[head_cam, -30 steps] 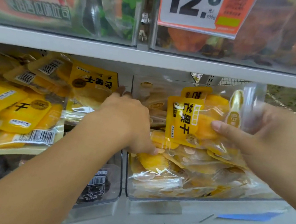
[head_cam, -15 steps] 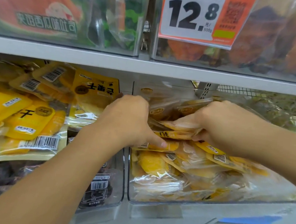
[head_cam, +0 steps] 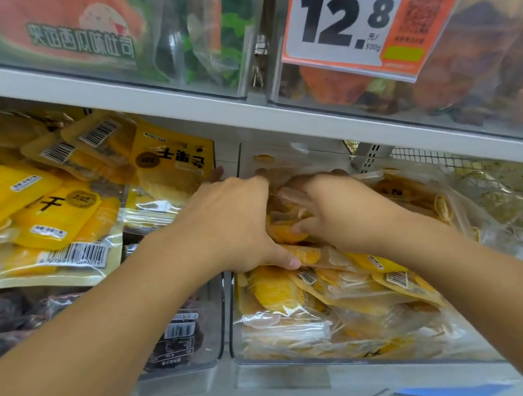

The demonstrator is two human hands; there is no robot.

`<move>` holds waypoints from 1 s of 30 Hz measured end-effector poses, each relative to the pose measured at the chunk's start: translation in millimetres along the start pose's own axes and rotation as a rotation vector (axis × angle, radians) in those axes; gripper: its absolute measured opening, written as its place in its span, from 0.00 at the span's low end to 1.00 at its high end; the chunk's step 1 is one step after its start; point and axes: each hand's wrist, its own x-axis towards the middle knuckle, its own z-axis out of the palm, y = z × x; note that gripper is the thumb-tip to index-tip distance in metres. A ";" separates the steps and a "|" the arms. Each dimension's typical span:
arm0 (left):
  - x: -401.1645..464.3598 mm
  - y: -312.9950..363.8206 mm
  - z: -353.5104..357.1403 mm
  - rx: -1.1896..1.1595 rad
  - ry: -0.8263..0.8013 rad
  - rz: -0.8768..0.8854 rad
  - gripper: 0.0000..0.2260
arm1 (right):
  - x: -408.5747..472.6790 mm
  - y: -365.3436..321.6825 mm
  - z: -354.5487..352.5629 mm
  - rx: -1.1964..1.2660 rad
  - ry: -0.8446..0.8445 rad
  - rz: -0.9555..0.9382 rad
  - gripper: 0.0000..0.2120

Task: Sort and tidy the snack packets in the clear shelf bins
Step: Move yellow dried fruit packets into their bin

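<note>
yellow snack packets (head_cam: 51,220) with black lettering and striped barcodes, orange-and-white price tag (head_cam: 359,28), dark packets (head_cam: 175,339)

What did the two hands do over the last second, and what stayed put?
The right hand, which a second ago held a yellow packet up in front of the right bin, brought it down onto the pile and now grips packets at the top. The left hand stayed at the bin's left edge, thumb on the pile. The left bin's packets and price tag stayed.

Left hand (head_cam: 233,224) fingertips hidden among yellow packets (head_cam: 327,266), right hand (head_cam: 341,211) fingertips buried likewise, upper bins (head_cam: 265,32) cropped by top edge, packet lettering blurred.
</note>
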 end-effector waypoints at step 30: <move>5.4 -11.3 -14.4 0.071 0.164 0.070 0.08 | -20.1 1.8 13.9 0.172 0.157 -0.090 0.44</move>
